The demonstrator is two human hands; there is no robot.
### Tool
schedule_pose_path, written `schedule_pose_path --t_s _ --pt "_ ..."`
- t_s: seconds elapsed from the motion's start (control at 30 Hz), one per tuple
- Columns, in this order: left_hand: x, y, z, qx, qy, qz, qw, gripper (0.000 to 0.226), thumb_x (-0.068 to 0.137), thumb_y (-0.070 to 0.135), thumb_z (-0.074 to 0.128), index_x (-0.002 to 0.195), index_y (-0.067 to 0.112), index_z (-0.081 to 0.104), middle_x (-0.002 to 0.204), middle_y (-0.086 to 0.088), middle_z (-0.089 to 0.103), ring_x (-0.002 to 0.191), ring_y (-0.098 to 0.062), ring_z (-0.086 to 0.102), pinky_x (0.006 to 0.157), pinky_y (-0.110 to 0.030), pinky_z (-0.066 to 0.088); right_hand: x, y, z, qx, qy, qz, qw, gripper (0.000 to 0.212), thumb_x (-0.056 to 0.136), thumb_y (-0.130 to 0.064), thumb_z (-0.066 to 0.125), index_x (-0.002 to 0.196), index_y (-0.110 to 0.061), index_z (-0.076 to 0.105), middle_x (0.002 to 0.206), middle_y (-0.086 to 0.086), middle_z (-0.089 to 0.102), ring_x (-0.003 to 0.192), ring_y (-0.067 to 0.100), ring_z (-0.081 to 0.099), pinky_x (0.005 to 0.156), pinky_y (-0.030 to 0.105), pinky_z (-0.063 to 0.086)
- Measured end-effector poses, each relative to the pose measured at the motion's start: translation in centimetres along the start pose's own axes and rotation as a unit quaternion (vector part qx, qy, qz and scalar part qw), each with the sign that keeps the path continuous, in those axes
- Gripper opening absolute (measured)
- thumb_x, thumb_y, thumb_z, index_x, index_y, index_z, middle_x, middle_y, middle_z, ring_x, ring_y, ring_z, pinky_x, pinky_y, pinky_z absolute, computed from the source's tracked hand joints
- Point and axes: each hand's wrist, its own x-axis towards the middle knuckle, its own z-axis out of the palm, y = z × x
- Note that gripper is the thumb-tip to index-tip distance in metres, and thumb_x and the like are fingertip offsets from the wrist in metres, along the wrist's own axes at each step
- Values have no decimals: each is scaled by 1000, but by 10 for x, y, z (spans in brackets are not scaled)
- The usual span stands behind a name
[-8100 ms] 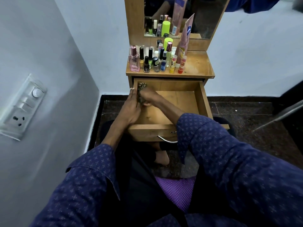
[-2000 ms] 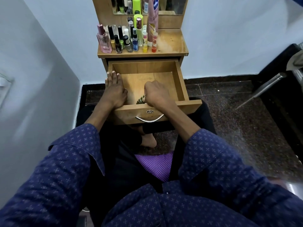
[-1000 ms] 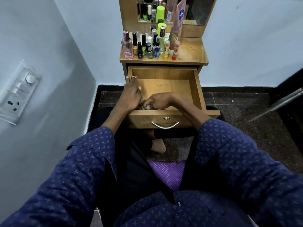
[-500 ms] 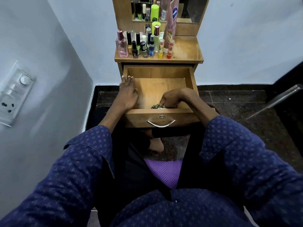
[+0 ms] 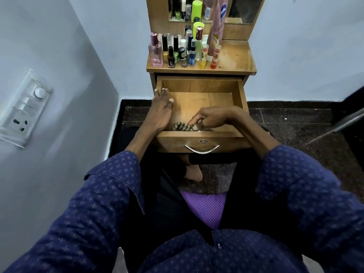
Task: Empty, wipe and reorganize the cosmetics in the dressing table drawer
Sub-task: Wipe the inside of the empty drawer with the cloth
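The wooden drawer [image 5: 240, 99] of the dressing table stands pulled out, with nothing on its floor but a checked cloth [image 5: 182, 127] at the front left corner. My right hand [image 5: 212, 117] reaches into the front of the drawer and holds that cloth with curled fingers, forefinger stretched onto it. Flat along the drawer's left wall lies my left hand [image 5: 161, 113], fingers straight and thumb inside. Several cosmetics bottles [image 5: 184, 52] stand in rows on the left of the tabletop [image 5: 235, 58].
A mirror [image 5: 244, 8] rises behind the bottles. A tall pink tube [image 5: 217, 26] leans against it. A wall with a switch panel [image 5: 25, 107] is close on the left. A dark stone floor [image 5: 295, 125] and a metal bar [image 5: 338, 125] lie to the right. My knees sit under the drawer handle [image 5: 201, 149].
My right hand has slid the cloth leftward along the drawer's front edge. The left hand has stayed on the drawer's left wall.
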Motion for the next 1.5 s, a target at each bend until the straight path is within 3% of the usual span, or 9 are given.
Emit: schedule_pose_path --t_s 0.1,0.2,0.37,0.5,0.63,0.83,1.0,1.17,1.5 --pt "-1 -1 -3 -24 -15 -7 1000 58 114 34 30 167 13 21 173 -13 18 162 -29 5 129 -37 -1 32 -35 15 9 51 -55 997 23 98 -1 56 113 5 72 103 13 71 90 27 63 83 31 52" --pt "-3 -1 -3 0 -9 -2 1000 56 115 28 30 166 9 20 174 -12 12 163 -25 0 130 -34 -2 51 -47 31 5 110 -73 991 21 95 0 60 104 18 65 98 30 70 79 17 55 65 22 42" --pt "-6 1 -3 37 -11 17 999 56 115 22 31 166 5 16 175 -10 6 162 -22 -6 125 -27 -6 10 -17 7 -35 24 -17 999 31 98 -5 58 109 -25 80 99 -15 74 83 3 58 74 18 45" --pt "-5 -1 -2 46 -18 13 999 57 115 23 31 166 5 15 175 -10 5 162 -23 -7 127 -30 -6 8 -32 5 -40 32 4 999 42 89 5 55 63 -26 69 60 -19 61 58 -5 51 63 20 43" --pt "-1 -2 -6 30 1 12 999 54 115 21 31 165 5 20 175 -10 10 163 -21 -2 127 -28 -2 38 -63 34 -34 127 -36 991 30 90 3 56 69 -18 63 69 -10 61 62 3 53 58 23 39" --pt "2 -11 -3 84 -9 30 996 57 115 24 32 166 3 17 175 -13 8 163 -25 -4 129 -33 -2 28 -45 24 -9 104 -39 994 35 88 5 52 104 -7 81 95 11 78 72 9 58 68 24 47" --pt "10 -13 -1 132 -25 38 990 67 114 37 36 166 2 12 175 -15 3 162 -29 -9 131 -42 -3 -18 -12 1 90 309 -5 947 40 91 6 59 116 -17 79 109 7 77 91 31 72 77 49 63" --pt "8 -10 3 182 -44 31 982 79 111 45 40 166 2 3 175 -16 -4 161 -30 -15 131 -43 -5 -77 35 -23 26 511 83 855 31 94 -16 66 122 -23 75 125 6 71 117 26 64 100 44 53" --pt "3 -2 4 218 -63 28 973 91 107 51 47 165 1 -2 174 -17 -9 160 -31 -19 129 -42 -8 -43 76 -20 -130 505 213 826 31 100 -5 47 119 -8 72 119 20 69 109 41 65 86 46 52"
